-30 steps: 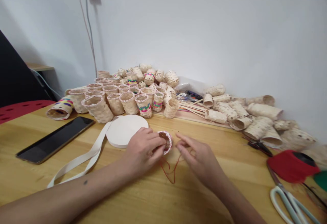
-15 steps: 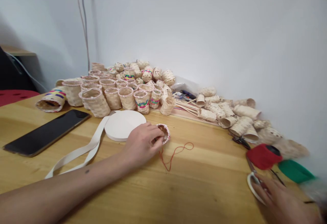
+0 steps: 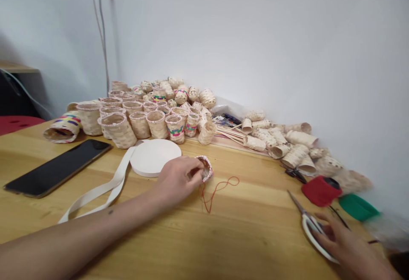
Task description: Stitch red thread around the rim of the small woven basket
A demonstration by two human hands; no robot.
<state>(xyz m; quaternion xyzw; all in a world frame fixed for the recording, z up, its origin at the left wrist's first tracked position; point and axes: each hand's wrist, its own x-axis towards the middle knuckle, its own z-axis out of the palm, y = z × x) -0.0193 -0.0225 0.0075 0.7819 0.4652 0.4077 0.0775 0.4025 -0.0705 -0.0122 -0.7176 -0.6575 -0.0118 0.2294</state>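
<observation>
My left hand (image 3: 182, 177) is closed round a small woven basket (image 3: 208, 168) lying on its side, its pink-and-white stitched rim showing past my fingers. A loose red thread (image 3: 220, 190) trails from the basket across the wood. At the lower right, my right hand (image 3: 343, 239) grips a pair of scissors (image 3: 308, 220) by the white handles, blades pointing up and left. The scissors' blades look closed. Beside my left wrist lies a flat roll of white ribbon (image 3: 155, 156), its loose end running toward me under my forearm.
A black phone (image 3: 59, 167) lies at the left. Several finished woven baskets (image 3: 156, 123) stand in rows at the back, with unrimmed ones (image 3: 295, 154) heaped along the wall. Thread snips (image 3: 295, 174), a red spool (image 3: 321, 190) and a green one (image 3: 358, 207) sit near my right hand.
My right hand has brought the scissors up off the spot by the spools and to the left, so their blades now show fully. My left hand stays on the basket.
</observation>
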